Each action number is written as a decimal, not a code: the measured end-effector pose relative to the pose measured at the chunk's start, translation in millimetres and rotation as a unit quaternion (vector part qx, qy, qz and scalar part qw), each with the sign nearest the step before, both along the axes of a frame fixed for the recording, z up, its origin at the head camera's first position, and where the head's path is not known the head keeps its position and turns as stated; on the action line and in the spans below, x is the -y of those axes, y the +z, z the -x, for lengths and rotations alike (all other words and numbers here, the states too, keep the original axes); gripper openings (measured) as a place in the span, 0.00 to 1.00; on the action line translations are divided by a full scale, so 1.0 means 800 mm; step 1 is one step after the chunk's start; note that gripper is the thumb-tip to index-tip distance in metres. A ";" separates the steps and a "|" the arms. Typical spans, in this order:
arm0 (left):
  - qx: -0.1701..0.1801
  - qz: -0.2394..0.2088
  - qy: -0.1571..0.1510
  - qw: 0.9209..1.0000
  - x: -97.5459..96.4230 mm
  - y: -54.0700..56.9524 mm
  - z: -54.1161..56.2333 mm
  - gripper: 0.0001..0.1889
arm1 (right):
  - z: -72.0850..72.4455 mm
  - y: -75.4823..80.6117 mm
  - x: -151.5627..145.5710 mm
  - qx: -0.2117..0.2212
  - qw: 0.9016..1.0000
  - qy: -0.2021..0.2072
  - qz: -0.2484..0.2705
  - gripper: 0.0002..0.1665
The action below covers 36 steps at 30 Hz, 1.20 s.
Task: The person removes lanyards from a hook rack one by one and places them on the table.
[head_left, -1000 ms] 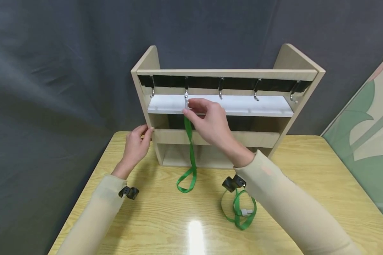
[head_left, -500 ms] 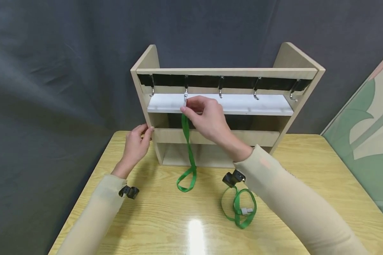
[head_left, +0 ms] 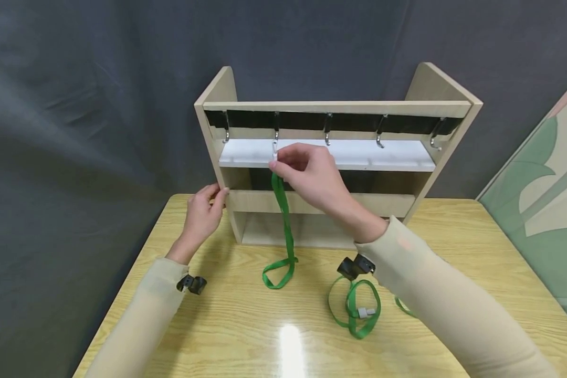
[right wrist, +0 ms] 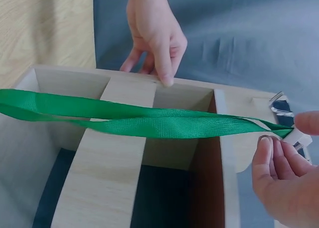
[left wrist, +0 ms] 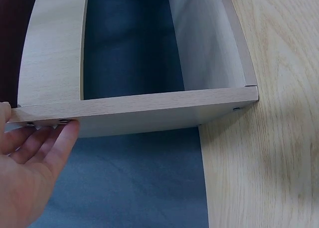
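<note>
My right hand (head_left: 314, 176) pinches the white end piece (head_left: 274, 156) of a green lanyard (head_left: 283, 210) just below the second hook from the left (head_left: 276, 126). Whether its small metal clasp is on the hook cannot be told. The strap hangs down in front of a wooden shelf rack (head_left: 252, 202), and its looped end lies on the table. In the right wrist view the green strap (right wrist: 184, 126) stretches across the rack from the fingers. My left hand (head_left: 202, 212) grips the edge of the rack's left side panel (left wrist: 149, 104), thumb on the front edge, fingers on the outer face.
Several metal hooks line a black strip (head_left: 302, 121) under the rack's top rail. A coiled green lanyard (head_left: 352, 315) with a pale connector lies on the wooden table (head_left: 236, 325), and part of another green strap (head_left: 405, 308) shows beside my right forearm. A dark curtain (head_left: 312, 47) hangs behind.
My right hand has shifted slightly right with the lanyard's end, and the hanging strap has swung a little right. More green strap shows beside the forearm. The left hand keeps its place.
</note>
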<state>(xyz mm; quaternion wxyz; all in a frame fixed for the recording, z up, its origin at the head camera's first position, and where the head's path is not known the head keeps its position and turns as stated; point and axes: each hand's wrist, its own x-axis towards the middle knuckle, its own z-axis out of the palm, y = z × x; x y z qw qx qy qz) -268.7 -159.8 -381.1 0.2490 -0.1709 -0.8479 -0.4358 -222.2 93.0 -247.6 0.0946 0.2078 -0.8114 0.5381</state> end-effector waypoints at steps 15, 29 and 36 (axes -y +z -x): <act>-0.016 0.006 0.004 1.000 0.001 -0.002 0.002 0.16 | -0.028 0.041 -0.002 -0.033 0.999 0.020 0.012 0.13; -0.022 0.010 0.015 1.000 0.003 -0.001 0.002 0.16 | -0.024 0.078 0.002 -0.091 0.996 0.019 0.014 0.13; -0.023 0.010 0.013 1.000 0.004 -0.001 0.000 0.16 | -0.021 0.079 0.003 -0.092 0.995 0.032 0.018 0.14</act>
